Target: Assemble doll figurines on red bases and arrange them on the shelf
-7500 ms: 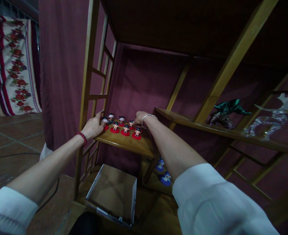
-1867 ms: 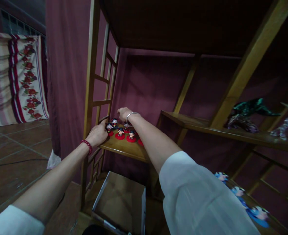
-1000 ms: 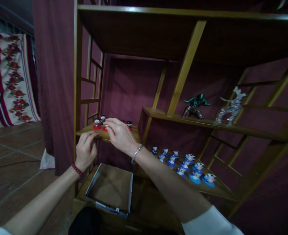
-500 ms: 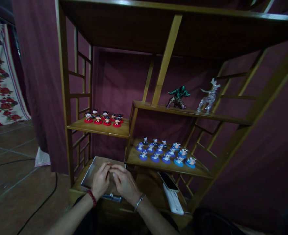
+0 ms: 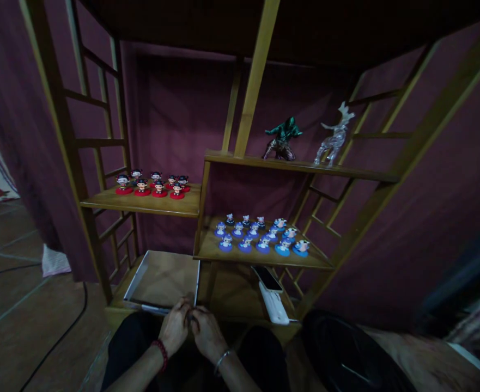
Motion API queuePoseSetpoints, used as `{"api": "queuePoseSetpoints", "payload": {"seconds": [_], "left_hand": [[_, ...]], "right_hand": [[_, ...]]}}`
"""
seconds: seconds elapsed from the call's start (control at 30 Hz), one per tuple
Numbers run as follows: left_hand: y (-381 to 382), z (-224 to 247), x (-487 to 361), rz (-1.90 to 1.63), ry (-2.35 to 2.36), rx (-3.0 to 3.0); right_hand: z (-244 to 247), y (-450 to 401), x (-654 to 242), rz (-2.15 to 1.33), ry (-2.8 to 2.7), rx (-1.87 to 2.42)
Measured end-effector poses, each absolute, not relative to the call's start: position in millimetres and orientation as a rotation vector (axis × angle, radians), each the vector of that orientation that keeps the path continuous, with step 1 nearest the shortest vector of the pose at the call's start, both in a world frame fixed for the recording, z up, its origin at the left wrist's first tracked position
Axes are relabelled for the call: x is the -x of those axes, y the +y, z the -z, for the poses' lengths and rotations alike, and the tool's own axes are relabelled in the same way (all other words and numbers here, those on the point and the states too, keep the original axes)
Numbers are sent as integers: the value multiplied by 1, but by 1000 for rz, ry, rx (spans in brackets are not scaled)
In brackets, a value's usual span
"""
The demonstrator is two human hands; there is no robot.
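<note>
My left hand [image 5: 175, 326] and my right hand [image 5: 207, 333] meet in front of the shelf, fingers curled and fingertips together. Something small and dark may sit between them, but the fingers hide it. Just beyond my hands lies a shallow open cardboard box [image 5: 164, 277] on the bottom board. On the middle right board stand several small figurines [image 5: 245, 243] with purple, blue and black bases. The upper left board carries several figurines [image 5: 158, 188] on red bases.
A wooden display shelf [image 5: 145, 206] fills the view. A green crouching figure [image 5: 284, 139] and a clear deer figurine [image 5: 332, 141] stand upper right. A phone [image 5: 267, 279] leans on a white device [image 5: 273, 305]. Right of my knees is a black object [image 5: 346, 354].
My view has shifted, so the shelf sits higher and further left. My joined hands have drawn back from over the box toward my knees.
</note>
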State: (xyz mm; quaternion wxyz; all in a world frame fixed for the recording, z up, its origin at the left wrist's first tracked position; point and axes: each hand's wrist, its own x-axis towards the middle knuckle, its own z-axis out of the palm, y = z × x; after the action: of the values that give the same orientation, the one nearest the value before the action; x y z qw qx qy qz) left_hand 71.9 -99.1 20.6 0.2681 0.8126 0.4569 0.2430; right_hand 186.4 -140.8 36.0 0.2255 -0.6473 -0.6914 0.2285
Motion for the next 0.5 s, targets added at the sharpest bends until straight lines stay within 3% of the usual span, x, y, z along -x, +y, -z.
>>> {"api": "queuePoseSetpoints", "payload": {"seconds": [0.27, 0.5], "left_hand": [[-112, -3, -92, -437, 1224, -2174], [-111, -6, -103, -464, 1183, -2095]], "right_hand": [[-15, -154, -196, -695, -1814, 1889], [-5, -151, -205, -730, -1749, 1895]]}}
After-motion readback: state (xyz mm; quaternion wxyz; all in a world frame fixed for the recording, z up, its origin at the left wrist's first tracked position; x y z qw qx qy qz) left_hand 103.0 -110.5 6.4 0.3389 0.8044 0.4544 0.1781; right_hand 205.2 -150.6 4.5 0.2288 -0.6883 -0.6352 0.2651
